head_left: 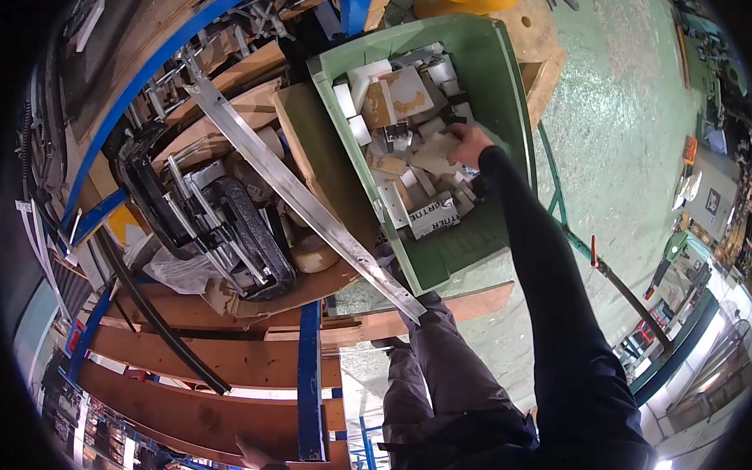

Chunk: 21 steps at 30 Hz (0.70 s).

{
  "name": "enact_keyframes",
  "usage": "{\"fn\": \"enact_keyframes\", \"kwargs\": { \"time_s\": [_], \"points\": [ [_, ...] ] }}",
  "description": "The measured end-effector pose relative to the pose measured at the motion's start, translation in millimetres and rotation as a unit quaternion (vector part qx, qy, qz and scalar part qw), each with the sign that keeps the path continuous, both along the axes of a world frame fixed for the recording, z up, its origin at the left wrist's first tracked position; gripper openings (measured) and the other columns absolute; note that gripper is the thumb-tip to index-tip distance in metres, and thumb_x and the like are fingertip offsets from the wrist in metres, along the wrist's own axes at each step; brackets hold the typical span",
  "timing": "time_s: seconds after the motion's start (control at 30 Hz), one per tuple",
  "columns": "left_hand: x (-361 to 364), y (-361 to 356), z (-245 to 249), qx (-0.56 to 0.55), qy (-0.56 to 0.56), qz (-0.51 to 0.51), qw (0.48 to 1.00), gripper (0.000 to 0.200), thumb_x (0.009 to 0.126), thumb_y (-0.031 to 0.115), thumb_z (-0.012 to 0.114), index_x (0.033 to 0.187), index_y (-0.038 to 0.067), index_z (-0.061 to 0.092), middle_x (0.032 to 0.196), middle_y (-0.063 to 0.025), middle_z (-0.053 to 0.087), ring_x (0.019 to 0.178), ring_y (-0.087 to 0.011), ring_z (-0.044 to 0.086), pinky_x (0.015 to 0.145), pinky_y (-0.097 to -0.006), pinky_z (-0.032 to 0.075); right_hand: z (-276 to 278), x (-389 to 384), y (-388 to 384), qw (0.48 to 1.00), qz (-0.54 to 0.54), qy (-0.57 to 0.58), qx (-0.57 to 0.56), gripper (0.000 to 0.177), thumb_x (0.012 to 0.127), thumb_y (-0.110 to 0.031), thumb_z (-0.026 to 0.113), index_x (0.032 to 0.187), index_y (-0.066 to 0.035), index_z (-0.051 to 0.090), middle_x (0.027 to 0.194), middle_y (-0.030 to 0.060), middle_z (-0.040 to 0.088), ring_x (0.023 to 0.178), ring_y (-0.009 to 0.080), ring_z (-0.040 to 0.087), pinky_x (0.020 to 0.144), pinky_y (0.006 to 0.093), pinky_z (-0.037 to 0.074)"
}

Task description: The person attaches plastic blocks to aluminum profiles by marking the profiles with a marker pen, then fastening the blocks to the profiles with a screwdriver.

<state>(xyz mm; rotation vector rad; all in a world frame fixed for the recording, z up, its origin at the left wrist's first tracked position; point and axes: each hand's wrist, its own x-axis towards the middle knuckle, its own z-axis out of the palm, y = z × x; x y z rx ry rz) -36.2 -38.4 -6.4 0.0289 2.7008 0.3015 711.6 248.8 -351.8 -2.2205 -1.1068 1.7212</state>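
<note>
My right hand (470,143) reaches into a deep green bin (516,106). Its fingers are closed on the edge of a flat, pale beige piece (434,156), whose material I cannot make out. Around that piece lies a jumble of small blocks and metal offcuts, with a white-and-brown square plate (406,93) and a piece wrapped in white printed film (433,217). Low in the view, my left hand (253,455) is beside the edge of a brown wooden shelf (208,419). One finger sticks out and nothing shows in that hand; its other fingers are hard to see.
A long metal bar (287,180) slants across a wooden crate of black clamps (248,239), left of the bin. Blue rack posts (311,378) stand at the left. A green stand with a bar (626,288) is on the right, over the green floor (613,144).
</note>
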Motion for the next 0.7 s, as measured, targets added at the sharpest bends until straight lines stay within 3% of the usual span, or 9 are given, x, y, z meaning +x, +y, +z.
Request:
{"fn": "enact_keyframes", "kwargs": {
  "time_s": [0.07, 0.13, 0.2, 0.27, 0.3, 0.33, 0.4, 0.5, 0.7],
  "points": [
    [-48, -40, -8, -0.006, -0.032, -0.054, 0.998, 0.052, 0.102, 0.037, 0.035, 0.143, 0.006, 0.046, 0.136, -0.0204, 0.053, 0.118, -0.0396, 0.058, 0.095, -0.0517, 0.052, 40, -3, 47, 0.984, 0.129, -0.010, -0.119, 0.079, 0.057, -0.012, 0.079, 0.129, 0.008, 0.054, 0.112, 0.0197, 0.068, 0.098, 0.0250, 0.067, 0.088, 0.0327, 0.052],
    [-3, 1, -2, 0.006, -0.009, 0.027, 1.000, 0.051, 0.102, 0.035, 0.033, 0.143, 0.007, 0.047, 0.137, -0.0208, 0.053, 0.120, -0.0398, 0.056, 0.097, -0.0523, 0.051, 10, 13, 44, 0.995, -0.037, 0.096, -0.014, 0.059, 0.065, -0.012, 0.073, 0.120, 0.005, 0.060, 0.105, 0.0147, 0.069, 0.093, 0.0234, 0.066, 0.083, 0.0337, 0.052],
    [24, 20, 4, 0.004, 0.004, 0.058, 0.998, 0.050, 0.102, 0.034, 0.032, 0.143, 0.008, 0.047, 0.138, -0.0211, 0.052, 0.122, -0.0398, 0.056, 0.098, -0.0526, 0.051, -20, 24, 51, 0.936, -0.262, 0.233, 0.020, 0.047, 0.072, -0.011, 0.068, 0.117, 0.000, 0.060, 0.101, 0.0092, 0.067, 0.092, 0.0237, 0.064, 0.080, 0.0382, 0.053],
    [28, 23, 4, -0.003, 0.007, 0.038, 0.999, 0.050, 0.102, 0.033, 0.033, 0.142, 0.008, 0.048, 0.139, -0.0213, 0.052, 0.121, -0.0398, 0.056, 0.098, -0.0527, 0.051, -29, 11, 74, 0.925, -0.319, 0.206, 0.035, 0.059, 0.074, -0.024, 0.072, 0.124, 0.005, 0.060, 0.113, 0.0162, 0.067, 0.100, 0.0283, 0.063, 0.089, 0.0339, 0.049],
    [29, 26, 4, 0.000, 0.006, 0.049, 0.999, 0.049, 0.102, 0.033, 0.034, 0.142, 0.008, 0.049, 0.138, -0.0214, 0.052, 0.121, -0.0398, 0.056, 0.098, -0.0528, 0.051, -49, 5, 81, 0.940, -0.290, 0.177, 0.009, 0.076, 0.073, -0.035, 0.075, 0.133, 0.007, 0.053, 0.127, 0.0209, 0.061, 0.119, 0.0297, 0.056, 0.100, 0.0359, 0.044],
    [30, 28, 3, 0.003, 0.005, 0.060, 0.998, 0.049, 0.102, 0.033, 0.034, 0.142, 0.008, 0.049, 0.138, -0.0215, 0.052, 0.121, -0.0399, 0.057, 0.098, -0.0530, 0.050, -50, -12, 89, 0.974, -0.225, -0.011, 0.000, 0.086, 0.072, -0.043, 0.076, 0.136, 0.007, 0.049, 0.138, 0.0241, 0.053, 0.132, 0.0290, 0.047, 0.109, 0.0344, 0.037],
    [27, 26, 5, -0.007, -0.001, 0.065, 0.998, 0.049, 0.102, 0.034, 0.036, 0.141, 0.008, 0.050, 0.137, -0.0216, 0.054, 0.120, -0.0396, 0.057, 0.098, -0.0526, 0.051, -9, -40, 105, 0.981, -0.187, -0.036, 0.021, 0.097, 0.070, -0.051, 0.076, 0.140, 0.008, 0.044, 0.139, 0.0267, 0.052, 0.133, 0.0325, 0.048, 0.110, 0.0346, 0.037],
    [9, 13, 4, -0.022, -0.004, 0.041, 0.999, 0.050, 0.101, 0.036, 0.040, 0.140, 0.008, 0.052, 0.135, -0.0216, 0.056, 0.117, -0.0386, 0.059, 0.097, -0.0503, 0.051, -2, -36, 112, 0.991, -0.070, -0.115, 0.024, 0.105, 0.071, -0.055, 0.075, 0.144, 0.008, 0.036, 0.139, 0.0282, 0.053, 0.130, 0.0370, 0.052, 0.109, 0.0372, 0.040],
    [37, 31, 5, 0.035, 0.009, 0.079, 0.996, 0.055, 0.098, 0.040, 0.050, 0.136, 0.000, 0.054, 0.131, -0.0217, 0.058, 0.112, -0.0379, 0.062, 0.094, -0.0496, 0.052, -4, -70, 124, 0.981, -0.066, -0.180, 0.002, 0.113, 0.068, -0.058, 0.075, 0.148, 0.006, 0.029, 0.138, 0.0293, 0.053, 0.128, 0.0384, 0.053, 0.109, 0.0395, 0.041]
  ]
}}
